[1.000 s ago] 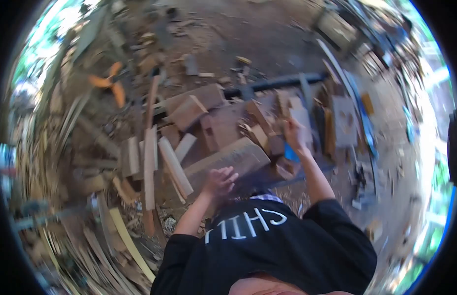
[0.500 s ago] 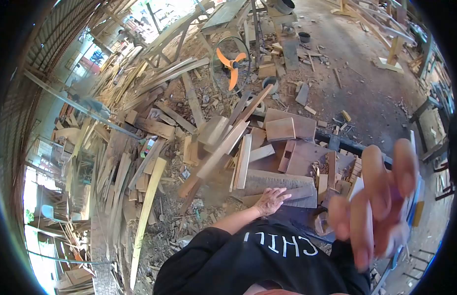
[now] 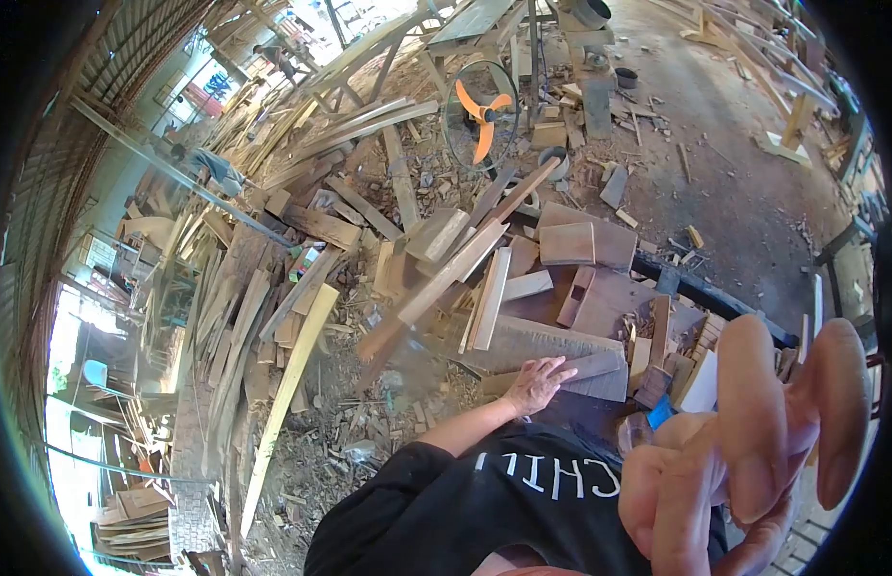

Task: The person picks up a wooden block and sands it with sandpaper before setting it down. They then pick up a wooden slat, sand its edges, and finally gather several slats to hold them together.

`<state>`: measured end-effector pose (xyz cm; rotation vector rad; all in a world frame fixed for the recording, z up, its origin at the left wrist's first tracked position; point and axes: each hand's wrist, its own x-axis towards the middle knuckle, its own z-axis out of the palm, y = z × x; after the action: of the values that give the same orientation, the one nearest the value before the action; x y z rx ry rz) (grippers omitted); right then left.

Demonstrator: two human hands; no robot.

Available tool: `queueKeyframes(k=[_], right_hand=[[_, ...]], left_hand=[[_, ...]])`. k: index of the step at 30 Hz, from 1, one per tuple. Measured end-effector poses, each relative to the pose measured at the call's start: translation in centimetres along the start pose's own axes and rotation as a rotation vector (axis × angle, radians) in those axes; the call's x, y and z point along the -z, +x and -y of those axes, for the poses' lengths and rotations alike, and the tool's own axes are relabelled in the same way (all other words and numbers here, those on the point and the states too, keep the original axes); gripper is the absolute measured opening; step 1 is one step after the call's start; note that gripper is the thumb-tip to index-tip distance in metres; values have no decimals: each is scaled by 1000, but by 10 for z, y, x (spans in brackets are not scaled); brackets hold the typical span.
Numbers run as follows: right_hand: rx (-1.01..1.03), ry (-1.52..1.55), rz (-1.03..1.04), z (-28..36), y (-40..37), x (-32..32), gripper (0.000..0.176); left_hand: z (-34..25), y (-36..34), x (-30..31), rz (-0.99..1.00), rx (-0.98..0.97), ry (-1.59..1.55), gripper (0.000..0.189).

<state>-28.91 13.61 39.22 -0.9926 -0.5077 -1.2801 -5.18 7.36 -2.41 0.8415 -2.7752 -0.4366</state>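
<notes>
My left hand [image 3: 537, 382] lies flat on the near edge of a thick grey plank [image 3: 551, 344], fingers spread, holding nothing. My right hand [image 3: 743, 451] is raised very close to the camera at the lower right. Its fingers are apart and nothing shows in them. It hides part of the wood behind it. Short wooden blocks and boards [image 3: 570, 245] are stacked just beyond the plank. A small blue object [image 3: 660, 411] and a pale board [image 3: 700, 382] sit beside the plank at the right.
A fan with orange blades [image 3: 484, 113] stands behind the pile. A black beam [image 3: 700, 290] lies on the ground to the right. Long planks and offcuts [image 3: 273, 288] cover the left side. Bare dirt floor [image 3: 743, 192] stretches at the upper right.
My right hand left the wood pile and rose close to the camera, now larger in view. My left hand came down flat on the grey plank. The view swung left.
</notes>
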Motion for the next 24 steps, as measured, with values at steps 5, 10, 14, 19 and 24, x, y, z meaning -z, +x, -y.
queueKeyframes(k=[5, 10, 14, 19, 24], right_hand=[[58, -41, -52, -4, -8, -1, 65], [112, -91, -119, -8, -17, -2, 63], [150, -121, -164, -12, -20, -3, 62], [187, -151, -238, -21, -26, -3, 60], [196, -179, -279, -27, -27, 1, 59]], left_hand=[[-2, 1, -1, -23, -2, 35, 49], [2, -2, -8, -43, -8, 31, 53], [0, -1, -2, -34, -4, 17, 54], [2, -1, -5, -26, 9, 26, 52], [3, -1, -8, -70, 18, 35, 56]])
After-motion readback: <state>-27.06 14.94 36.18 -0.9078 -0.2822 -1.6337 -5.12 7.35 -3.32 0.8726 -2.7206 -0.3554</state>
